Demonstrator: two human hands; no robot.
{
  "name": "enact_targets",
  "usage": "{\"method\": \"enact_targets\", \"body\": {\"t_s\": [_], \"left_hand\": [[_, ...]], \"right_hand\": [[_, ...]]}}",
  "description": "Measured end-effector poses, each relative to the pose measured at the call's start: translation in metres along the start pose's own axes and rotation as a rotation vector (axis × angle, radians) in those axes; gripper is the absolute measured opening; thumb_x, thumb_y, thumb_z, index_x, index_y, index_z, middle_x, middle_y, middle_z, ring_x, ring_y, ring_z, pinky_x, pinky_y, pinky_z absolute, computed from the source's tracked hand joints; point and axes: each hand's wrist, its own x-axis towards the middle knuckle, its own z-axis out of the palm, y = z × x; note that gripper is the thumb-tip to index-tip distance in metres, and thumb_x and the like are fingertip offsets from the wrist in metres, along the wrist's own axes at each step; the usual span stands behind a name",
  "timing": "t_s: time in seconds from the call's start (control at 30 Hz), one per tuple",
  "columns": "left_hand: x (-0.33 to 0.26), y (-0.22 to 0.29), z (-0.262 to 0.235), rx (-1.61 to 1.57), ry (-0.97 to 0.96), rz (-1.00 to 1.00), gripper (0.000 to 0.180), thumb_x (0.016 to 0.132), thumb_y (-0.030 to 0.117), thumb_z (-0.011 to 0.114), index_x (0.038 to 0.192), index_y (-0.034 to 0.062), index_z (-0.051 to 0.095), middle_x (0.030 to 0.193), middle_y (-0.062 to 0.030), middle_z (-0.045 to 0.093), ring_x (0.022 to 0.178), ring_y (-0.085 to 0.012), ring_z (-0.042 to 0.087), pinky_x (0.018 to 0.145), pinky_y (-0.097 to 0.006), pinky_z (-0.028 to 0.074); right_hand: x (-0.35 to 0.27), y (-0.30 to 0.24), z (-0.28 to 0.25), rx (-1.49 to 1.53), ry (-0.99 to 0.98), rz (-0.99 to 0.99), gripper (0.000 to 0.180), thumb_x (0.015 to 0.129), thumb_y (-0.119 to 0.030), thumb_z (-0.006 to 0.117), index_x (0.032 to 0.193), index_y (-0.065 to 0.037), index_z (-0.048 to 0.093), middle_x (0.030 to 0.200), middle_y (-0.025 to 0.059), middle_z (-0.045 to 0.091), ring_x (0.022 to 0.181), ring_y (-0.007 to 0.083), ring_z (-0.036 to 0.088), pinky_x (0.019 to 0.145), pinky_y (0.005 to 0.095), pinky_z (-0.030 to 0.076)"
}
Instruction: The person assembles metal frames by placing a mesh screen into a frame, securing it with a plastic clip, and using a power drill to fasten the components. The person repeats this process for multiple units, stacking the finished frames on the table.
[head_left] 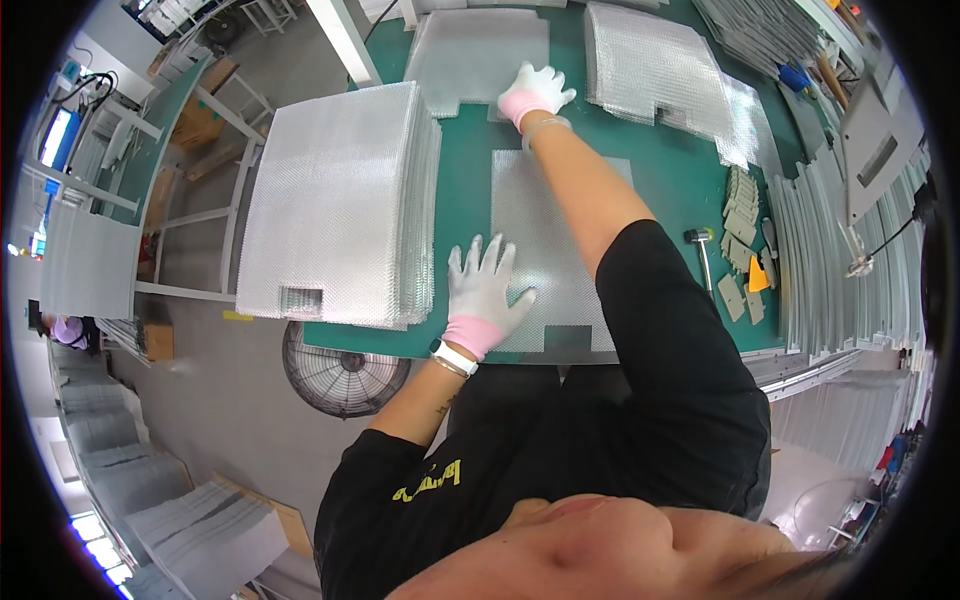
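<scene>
Spreading the gloved left hand, palm down, over the left edge of a single mesh sheet lying flat on the green surface just in front of the body. Holding the fingers of that hand fanned wide and nearly straight, with the thumb reaching over the sheet and nothing visibly gripped. Cannot tell how firmly the palm presses.

Stretching the gloved right hand forward, with the forearm passing above the right part of the sheet, to the near right corner of the far stack of mesh sheets. Parting the fingers there too, with a loose spread; cannot tell whether any fingertip catches a sheet's edge.

Having a tall stack of similar sheets to the left of the left hand, overhanging the surface's left side, and another stack beyond the right forearm. Seeing, along the right side, a hammer beside small beige plates and an orange piece, with a row of upright panels farther right.
</scene>
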Motion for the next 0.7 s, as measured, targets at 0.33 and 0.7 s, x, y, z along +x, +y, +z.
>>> {"method": "enact_targets", "body": {"t_s": [0.33, 0.7], "left_hand": [[0.005, 0.000, 0.002, -0.077, 0.056, 0.015, 0.078, 0.091, 0.052, 0.058, 0.150, 0.0036, 0.041, 0.158, -0.0199, 0.037, 0.148, -0.0404, 0.028, 0.122, -0.055, 0.015], [-0.041, -0.006, -0.041, -2.111, 0.310, 0.245, 0.078, 0.098, 0.041, 0.061, 0.157, 0.0019, 0.026, 0.149, -0.0256, 0.045, 0.127, -0.0325, 0.058, 0.100, -0.042, 0.054]], "right_hand": [[0.033, 0.015, -0.124, 1.019, 0.302, -0.837, 0.051, 0.085, 0.000, 0.060, 0.135, 0.000, 0.059, 0.138, 0.0185, 0.060, 0.125, 0.0238, 0.058, 0.106, 0.0320, 0.044], [-0.270, 0.239, -0.085, 1.054, 0.003, -0.300, 0.049, 0.085, -0.002, 0.069, 0.133, 0.002, 0.060, 0.127, 0.0107, 0.068, 0.112, 0.0187, 0.065, 0.096, 0.0306, 0.051]]}}
